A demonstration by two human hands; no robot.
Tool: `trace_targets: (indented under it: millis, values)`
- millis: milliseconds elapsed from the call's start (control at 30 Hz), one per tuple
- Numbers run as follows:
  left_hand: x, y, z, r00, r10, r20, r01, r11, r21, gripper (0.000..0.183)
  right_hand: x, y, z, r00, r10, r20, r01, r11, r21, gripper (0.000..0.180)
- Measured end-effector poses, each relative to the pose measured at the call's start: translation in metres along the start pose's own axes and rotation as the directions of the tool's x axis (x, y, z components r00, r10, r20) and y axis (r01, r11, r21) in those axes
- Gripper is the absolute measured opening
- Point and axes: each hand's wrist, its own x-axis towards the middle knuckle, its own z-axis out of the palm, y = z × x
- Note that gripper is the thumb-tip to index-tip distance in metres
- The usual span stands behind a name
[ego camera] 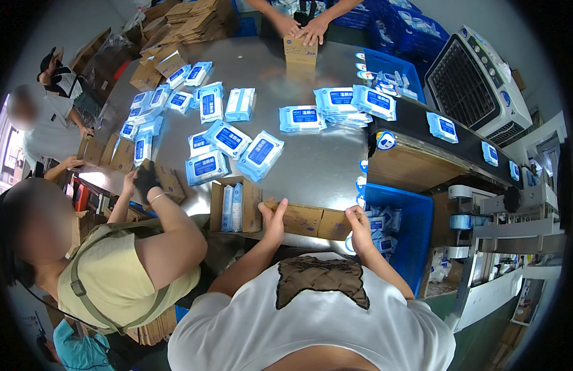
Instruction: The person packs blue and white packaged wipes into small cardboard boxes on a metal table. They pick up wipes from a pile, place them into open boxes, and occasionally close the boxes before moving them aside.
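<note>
Between my two hands I hold a folded cardboard carton (309,222) over the near edge of the metal table (314,171). My left hand (274,220) pinches its left end, and my right hand (359,227) grips its right end. Just left of my left hand stands an open cardboard box (252,208) with blue-and-white packs of wipes (232,208) upright inside. Farther in lie loose wipes packs (260,155), some overlapping. Another group of packs (302,118) lies toward the right, by the end of the conveyor.
A black conveyor belt (469,141) carries spaced packs at the right. Below it, a blue plastic crate (421,218) holds packs. At my left a co-worker with a gloved hand (147,178) handles a carton. Across the table, another person's hands press a box (301,51).
</note>
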Motion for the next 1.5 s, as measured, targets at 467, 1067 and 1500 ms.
trace_targets:
  millis: [467, 1067, 1500]
  values:
    - [-0.007, 0.007, -0.010, 0.618, 0.483, 0.620, -0.781, 0.464, 0.417, 0.085, 0.050, -0.017, 0.009, 0.747, -0.571, 0.340, 0.635, 0.464, -0.617, 0.094]
    - [0.029, 0.008, 0.034, 0.921, -0.193, 0.339, 0.066, 0.933, 0.353, 0.068, 0.024, -0.035, 0.023, 0.706, -0.215, 0.674, 0.649, -0.183, -0.738, 0.095]
    - [0.062, 0.046, 0.006, 0.912, 0.080, 0.403, -0.374, 0.567, 0.733, 0.073, 0.125, 0.071, 0.008, 0.605, 0.699, 0.380, -0.745, 0.666, -0.039, 0.072]
